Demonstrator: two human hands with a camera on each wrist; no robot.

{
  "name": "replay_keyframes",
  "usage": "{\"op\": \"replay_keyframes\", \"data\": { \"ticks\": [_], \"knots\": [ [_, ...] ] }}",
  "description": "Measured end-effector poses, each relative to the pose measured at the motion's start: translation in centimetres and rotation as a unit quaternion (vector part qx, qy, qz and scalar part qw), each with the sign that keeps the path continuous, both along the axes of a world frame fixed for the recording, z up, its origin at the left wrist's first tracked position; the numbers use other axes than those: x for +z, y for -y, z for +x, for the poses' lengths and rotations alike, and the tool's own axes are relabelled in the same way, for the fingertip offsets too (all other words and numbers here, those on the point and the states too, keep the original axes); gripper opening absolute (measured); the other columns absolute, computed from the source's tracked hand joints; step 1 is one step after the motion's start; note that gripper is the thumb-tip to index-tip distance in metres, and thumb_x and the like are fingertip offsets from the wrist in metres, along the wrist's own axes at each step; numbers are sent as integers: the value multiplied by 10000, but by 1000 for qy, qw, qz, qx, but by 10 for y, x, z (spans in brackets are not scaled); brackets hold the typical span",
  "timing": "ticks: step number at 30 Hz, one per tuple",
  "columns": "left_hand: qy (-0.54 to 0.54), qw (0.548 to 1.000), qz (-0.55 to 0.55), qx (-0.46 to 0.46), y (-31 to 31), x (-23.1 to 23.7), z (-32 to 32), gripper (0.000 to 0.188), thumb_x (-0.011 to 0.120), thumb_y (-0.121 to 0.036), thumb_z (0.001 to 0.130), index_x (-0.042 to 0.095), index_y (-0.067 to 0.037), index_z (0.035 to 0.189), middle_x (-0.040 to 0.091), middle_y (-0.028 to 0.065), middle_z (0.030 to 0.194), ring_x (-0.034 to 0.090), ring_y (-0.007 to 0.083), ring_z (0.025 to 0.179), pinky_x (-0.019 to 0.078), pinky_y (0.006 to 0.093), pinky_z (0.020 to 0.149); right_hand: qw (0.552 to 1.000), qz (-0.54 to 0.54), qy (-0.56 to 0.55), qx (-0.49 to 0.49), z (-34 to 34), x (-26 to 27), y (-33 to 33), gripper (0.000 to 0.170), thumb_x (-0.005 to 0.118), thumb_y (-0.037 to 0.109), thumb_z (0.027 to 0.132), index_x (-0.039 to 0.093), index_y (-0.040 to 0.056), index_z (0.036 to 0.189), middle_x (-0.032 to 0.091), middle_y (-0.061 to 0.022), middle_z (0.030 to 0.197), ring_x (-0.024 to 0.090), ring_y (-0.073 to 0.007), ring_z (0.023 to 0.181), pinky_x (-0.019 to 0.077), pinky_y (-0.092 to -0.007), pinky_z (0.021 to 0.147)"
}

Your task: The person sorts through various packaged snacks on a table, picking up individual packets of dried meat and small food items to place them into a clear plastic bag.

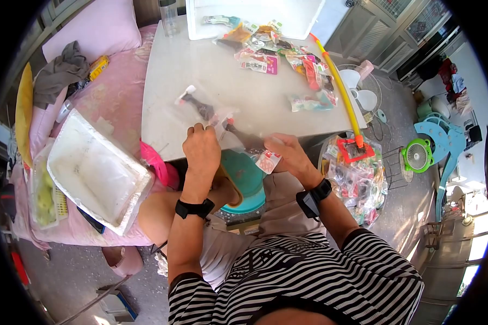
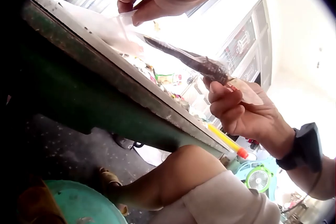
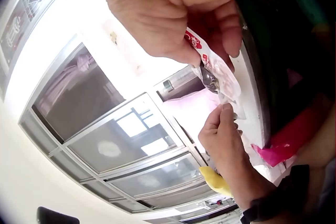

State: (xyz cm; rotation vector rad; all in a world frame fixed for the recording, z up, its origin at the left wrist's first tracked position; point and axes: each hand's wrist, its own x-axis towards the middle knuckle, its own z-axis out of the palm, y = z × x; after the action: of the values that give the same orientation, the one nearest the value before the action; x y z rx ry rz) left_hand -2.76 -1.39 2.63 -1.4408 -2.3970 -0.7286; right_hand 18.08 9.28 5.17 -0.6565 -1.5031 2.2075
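Both hands hold a clear plastic food packet (image 2: 197, 62) stretched between them, with dark contents and a red-and-white printed end. My left hand (image 1: 201, 147) pinches the clear end between thumb and fingers. The right hand (image 1: 288, 156) grips the printed end, its thumb lying along the packet, as the right wrist view shows up close. Just beyond the left hand, on the table (image 1: 168, 70), lies another clear packet (image 1: 203, 108) with a dark filling. A teal basin (image 1: 243, 173) stands below the hands, between the knees.
Several colourful packets (image 1: 263, 62) lie at the table's back by a white foam box (image 1: 255, 16). A yellow tube (image 1: 341, 89) runs along the right edge. A bag full of packets (image 1: 358, 189) stands right; an open foam box (image 1: 97, 168) sits left on the pink bed.
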Motion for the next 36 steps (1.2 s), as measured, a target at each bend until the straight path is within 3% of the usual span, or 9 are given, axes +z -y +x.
{"op": "replay_keyframes", "data": {
  "ticks": [6, 10, 14, 16, 18, 20, 22, 24, 36],
  "knots": [
    [1, 1000, 18, -11, 1, 7, 0, 42, 631, -54, 763, 617, -15, 752, 569, 144, 761, 591, 334, 777, 499, 439, 632, 997, 69, 6, -15, -3, -4, -2, 274, 612, 206, 909, 640, -20, 1061, 659, -27, 919, 604, -77, 819, 471, -220, 728],
    [3, 999, 39, -14, 0, 10, 0, 38, 625, -37, 760, 603, -14, 739, 566, 140, 755, 588, 338, 768, 492, 442, 628, 967, 199, 148, -58, -13, -29, -12, 316, 583, 282, 924, 644, -6, 1038, 639, -14, 899, 596, -80, 790, 466, -211, 723],
    [6, 999, 45, -21, 1, 9, 0, 42, 624, -33, 758, 595, -17, 732, 566, 139, 753, 589, 338, 765, 486, 446, 625, 950, 308, 27, -39, -26, 10, 13, 305, 568, 308, 930, 634, 20, 1004, 617, -9, 863, 593, -89, 754, 487, -219, 664],
    [9, 999, 41, -23, 3, 8, -1, 46, 628, -37, 756, 595, -19, 729, 568, 137, 753, 591, 338, 766, 486, 446, 627, 969, 246, -11, -24, -29, 10, 15, 275, 571, 289, 929, 625, 29, 998, 613, -9, 857, 596, -91, 753, 498, -227, 635],
    [13, 999, 32, -23, 3, 10, 0, 52, 632, -45, 754, 596, -20, 725, 572, 135, 753, 593, 338, 767, 488, 446, 633, 998, 23, -43, 31, -32, -5, 3, 237, 582, 257, 924, 617, 35, 999, 614, -11, 860, 601, -91, 762, 507, -235, 611],
    [3, 1000, 23, -21, 4, 10, 4, 61, 636, -52, 749, 597, -21, 713, 577, 131, 748, 598, 330, 759, 496, 437, 630, 959, 284, 13, 0, -26, -15, 1, 211, 593, 216, 914, 615, 27, 1005, 620, -16, 869, 609, -98, 767, 510, -242, 628],
    [-10, 1000, 5, -25, 5, 10, 10, 69, 638, -58, 745, 596, -23, 702, 583, 127, 744, 603, 321, 752, 504, 426, 623, 966, 255, 7, -51, -22, -22, 3, 185, 599, 175, 903, 615, 21, 1004, 624, -20, 876, 615, -106, 774, 511, -251, 652],
    [-27, 999, -23, -33, 6, 8, 15, 77, 638, -63, 742, 595, -24, 691, 590, 124, 741, 610, 311, 746, 513, 413, 612, 989, -70, -58, -116, -21, -28, 7, 160, 599, 134, 890, 616, 17, 996, 629, -25, 881, 620, -114, 784, 510, -262, 682],
    [-34, 999, 4, -24, 5, 6, 11, 102, 637, -72, 746, 582, -32, 671, 589, 123, 713, 612, 319, 710, 501, 417, 581, 978, 80, 14, -192, 16, -9, 17, 99, 591, 127, 884, 629, 37, 901, 628, -25, 820, 633, -121, 716, 493, -249, 624]
  ]
}}
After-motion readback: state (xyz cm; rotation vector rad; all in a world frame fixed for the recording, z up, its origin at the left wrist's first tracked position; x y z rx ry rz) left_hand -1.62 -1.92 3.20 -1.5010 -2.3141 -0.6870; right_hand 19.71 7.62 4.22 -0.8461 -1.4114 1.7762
